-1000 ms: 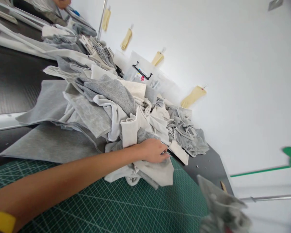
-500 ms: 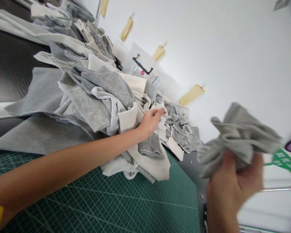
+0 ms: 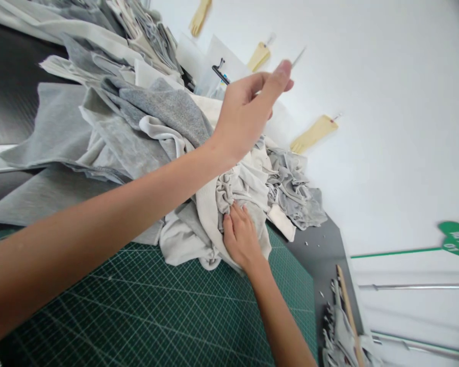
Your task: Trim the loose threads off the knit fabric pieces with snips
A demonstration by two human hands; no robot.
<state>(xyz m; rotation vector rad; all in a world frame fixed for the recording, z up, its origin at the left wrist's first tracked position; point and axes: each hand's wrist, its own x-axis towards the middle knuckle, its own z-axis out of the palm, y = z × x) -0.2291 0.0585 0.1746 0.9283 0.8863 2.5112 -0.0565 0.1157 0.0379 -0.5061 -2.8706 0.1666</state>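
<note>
The left hand [image 3: 248, 112] is up in the air over the cloth, its thumb and index finger pinched narrow on a thin silvery rod [image 3: 299, 55] that pokes out past the fingertips. The right hand [image 3: 241, 239] lies below the left fingers, back of the hand up, on the near end of the cloth heap [image 3: 153, 104]; its fingers are a little apart and bent into the fabric, and I cannot tell whether they grip it or only press. Right at those right fingertips, on their far side, is a crumpled gray cloth [image 3: 225, 189], with off-white pieces around it. The rest of the heap runs off to the left of the right fingers, partly hidden by the left forearm, and a gray pile [image 3: 296, 188] lies beyond them to the right. A green mat [image 3: 156, 316] spreads below the right fingers and to both sides. Just left of the left fingers stands a clear box [image 3: 210, 63] with a black handle [image 3: 221, 75], partly covered by the hand. 3 yellow gloves [image 3: 314, 133] hang on the wall [image 3: 386, 76], 2 left of the left fingertips and 1 lower to their right. Well right of the right fingers, a wooden stick [image 3: 348, 311] lies beside cloth scraps [image 3: 342, 329]
</note>
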